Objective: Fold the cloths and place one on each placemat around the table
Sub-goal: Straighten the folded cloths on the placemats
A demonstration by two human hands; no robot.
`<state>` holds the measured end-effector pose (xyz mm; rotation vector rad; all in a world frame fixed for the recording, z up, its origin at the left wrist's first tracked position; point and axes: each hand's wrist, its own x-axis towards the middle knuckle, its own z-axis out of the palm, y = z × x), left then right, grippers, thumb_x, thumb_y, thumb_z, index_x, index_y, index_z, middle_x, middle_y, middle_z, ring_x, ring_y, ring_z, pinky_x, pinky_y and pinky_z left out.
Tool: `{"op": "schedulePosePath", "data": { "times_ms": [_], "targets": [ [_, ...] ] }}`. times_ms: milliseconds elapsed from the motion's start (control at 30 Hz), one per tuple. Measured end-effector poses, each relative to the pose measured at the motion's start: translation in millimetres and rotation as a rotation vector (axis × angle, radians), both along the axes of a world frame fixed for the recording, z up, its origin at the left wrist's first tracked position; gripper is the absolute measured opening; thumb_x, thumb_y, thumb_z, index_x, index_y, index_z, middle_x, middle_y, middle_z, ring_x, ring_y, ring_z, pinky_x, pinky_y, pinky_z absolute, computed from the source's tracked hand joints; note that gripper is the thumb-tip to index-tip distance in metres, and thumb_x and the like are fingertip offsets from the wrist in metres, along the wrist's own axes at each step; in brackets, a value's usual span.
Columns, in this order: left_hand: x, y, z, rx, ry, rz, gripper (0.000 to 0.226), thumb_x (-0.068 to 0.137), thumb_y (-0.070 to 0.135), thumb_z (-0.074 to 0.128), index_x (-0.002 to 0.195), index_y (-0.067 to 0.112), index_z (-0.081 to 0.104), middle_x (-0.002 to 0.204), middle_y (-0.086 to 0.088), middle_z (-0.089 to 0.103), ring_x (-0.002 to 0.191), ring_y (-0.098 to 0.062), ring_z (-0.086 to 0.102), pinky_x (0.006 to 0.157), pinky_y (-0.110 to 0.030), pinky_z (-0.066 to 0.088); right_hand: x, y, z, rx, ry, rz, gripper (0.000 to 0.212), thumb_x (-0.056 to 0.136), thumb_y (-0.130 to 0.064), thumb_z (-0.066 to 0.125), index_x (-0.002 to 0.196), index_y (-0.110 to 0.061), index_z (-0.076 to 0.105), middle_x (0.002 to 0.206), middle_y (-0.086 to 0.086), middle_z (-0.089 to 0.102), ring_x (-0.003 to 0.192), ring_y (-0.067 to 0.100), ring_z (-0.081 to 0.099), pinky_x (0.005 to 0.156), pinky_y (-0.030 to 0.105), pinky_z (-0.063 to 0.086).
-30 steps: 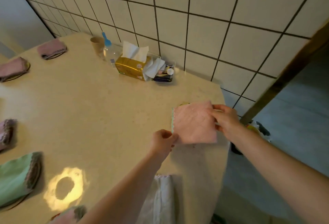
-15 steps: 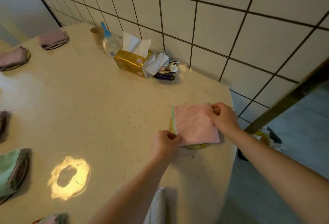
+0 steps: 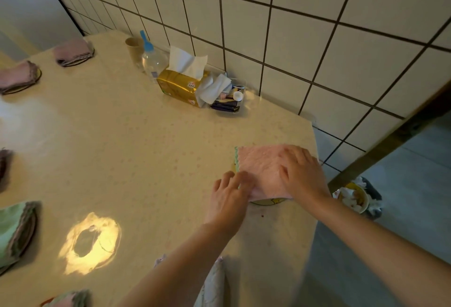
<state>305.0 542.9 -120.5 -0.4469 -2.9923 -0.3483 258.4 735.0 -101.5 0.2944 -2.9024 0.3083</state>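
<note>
pink, nubbly terry makes up the folded cloth (image 3: 260, 168), a soft square with a scalloped green edge along its left side. it lies flat on a round yellow placemat (image 3: 268, 201), of which only a thin curved rim shows beneath the near edge, close to the right corner of the table (image 3: 136, 150). the right hand (image 3: 301, 172) lies palm down on the cloth, fingers straight and slightly spread. the left hand (image 3: 229, 196) touches the cloth's near left corner with loosely bent fingers; whether they pinch the fabric i cannot tell. the tabletop is smooth, pale cream and faintly speckled, with a bright glossy patch of reflected light. by the tiled wall (image 3: 317, 38) stands a gold tissue box (image 3: 177, 85) with a crumpled white sheet poking out.
</note>
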Motion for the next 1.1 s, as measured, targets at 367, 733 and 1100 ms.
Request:
{"op": "schedulePosePath", "data": {
  "times_ms": [367,733,1100],
  "targets": [
    [12,-33,31,0.306,-0.444,0.139,0.044,0.093,0.026,0.052,0.137,0.025,0.047,0.147,0.002,0.042,0.135,-0.022,0.034,0.110,-0.036,0.030,8,3,6,-0.276,-0.413,0.017,0.041,0.096,-0.019,0.045,0.136,-0.014,0.045,0.147,0.001,0.033,0.131,0.020,0.037,0.106,0.027,0.029],
    [170,-106,41,0.497,-0.542,0.859,0.040,0.084,0.014,0.065,0.122,0.012,0.054,0.119,-0.009,0.052,0.109,-0.026,0.050,0.098,-0.039,0.044,1,-7,30,-0.635,-0.651,-0.591,0.021,0.082,-0.031,0.056,0.080,-0.010,0.056,0.079,0.013,0.057,0.078,0.028,0.057,0.058,0.030,0.040],
    [181,-106,43,0.568,-0.688,1.109,0.035,0.076,0.028,0.076,0.094,0.013,0.051,0.092,-0.005,0.056,0.087,-0.021,0.054,0.070,-0.031,0.042,-10,-7,29,-0.859,-0.696,-0.680,0.054,0.077,-0.034,0.071,0.115,0.002,0.055,0.105,0.017,0.063,0.085,0.031,0.062,0.056,0.032,0.050]
  ]
}}
